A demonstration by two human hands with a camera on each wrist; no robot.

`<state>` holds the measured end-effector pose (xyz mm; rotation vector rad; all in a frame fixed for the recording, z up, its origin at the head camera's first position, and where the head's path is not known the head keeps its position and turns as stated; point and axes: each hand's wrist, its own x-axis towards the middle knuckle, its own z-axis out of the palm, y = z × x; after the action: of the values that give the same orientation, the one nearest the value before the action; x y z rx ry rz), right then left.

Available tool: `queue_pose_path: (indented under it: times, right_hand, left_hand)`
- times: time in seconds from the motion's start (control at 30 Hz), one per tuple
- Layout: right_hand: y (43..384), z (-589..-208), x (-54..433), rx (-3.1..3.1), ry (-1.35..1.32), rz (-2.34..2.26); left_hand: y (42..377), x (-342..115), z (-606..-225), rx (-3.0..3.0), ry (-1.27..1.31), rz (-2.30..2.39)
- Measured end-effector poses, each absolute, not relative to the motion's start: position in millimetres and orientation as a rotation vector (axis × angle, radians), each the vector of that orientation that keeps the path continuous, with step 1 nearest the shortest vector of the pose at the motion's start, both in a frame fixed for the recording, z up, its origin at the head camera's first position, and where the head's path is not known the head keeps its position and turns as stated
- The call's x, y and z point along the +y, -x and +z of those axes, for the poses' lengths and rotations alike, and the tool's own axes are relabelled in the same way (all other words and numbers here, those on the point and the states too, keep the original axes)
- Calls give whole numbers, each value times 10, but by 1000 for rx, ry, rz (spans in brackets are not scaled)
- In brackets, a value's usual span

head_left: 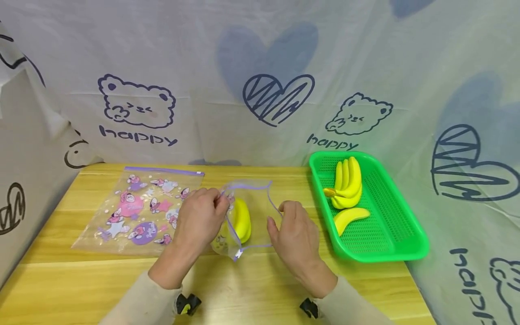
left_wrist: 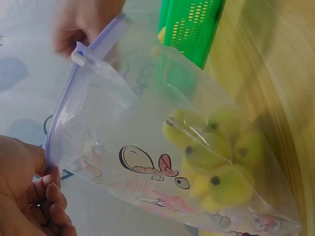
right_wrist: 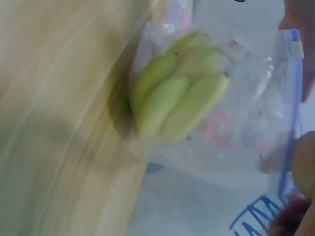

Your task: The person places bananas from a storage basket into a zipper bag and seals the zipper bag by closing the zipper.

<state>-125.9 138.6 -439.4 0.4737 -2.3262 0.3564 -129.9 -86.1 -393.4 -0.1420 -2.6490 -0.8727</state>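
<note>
A clear zipper bag (head_left: 257,212) with a purple zip edge stands mouth-up on the table, its mouth spread wide. A bunch of yellow bananas (head_left: 243,220) lies inside it; the banana tips (left_wrist: 216,181) show through the printed plastic in the left wrist view. My left hand (head_left: 203,214) pinches the left side of the rim between thumb and fingers. At the opposite side, my right hand (head_left: 295,234) holds the rim, with a fingertip seen through the plastic in the right wrist view. A white slider (head_left: 239,253) sits at the near corner of the zip.
A second zipper bag (head_left: 140,210) with pink and purple cartoon prints lies flat on the left of the wooden table (head_left: 227,289). On the right stands a green basket (head_left: 400,212) with a banana bunch (head_left: 348,183) and one single banana (head_left: 350,219). A patterned cloth (head_left: 211,54) hangs behind.
</note>
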Motion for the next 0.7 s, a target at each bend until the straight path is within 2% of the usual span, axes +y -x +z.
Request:
queue_pose_path:
  times: [0.27, 0.43, 0.7]
  right_hand:
    - [1369, -4064, 1514, -2600, -353, 798]
    - [1560, -3876, 1460, -2569, -331, 829]
    - [1808, -3927, 1391, -2771, -215, 824]
  left_hand:
    - [1187, -900, -3743, -2657, 84, -892]
    - [1163, -891, -3654, -2631, 93, -901]
    - [1268, -916, -3773, -2754, 239, -647]
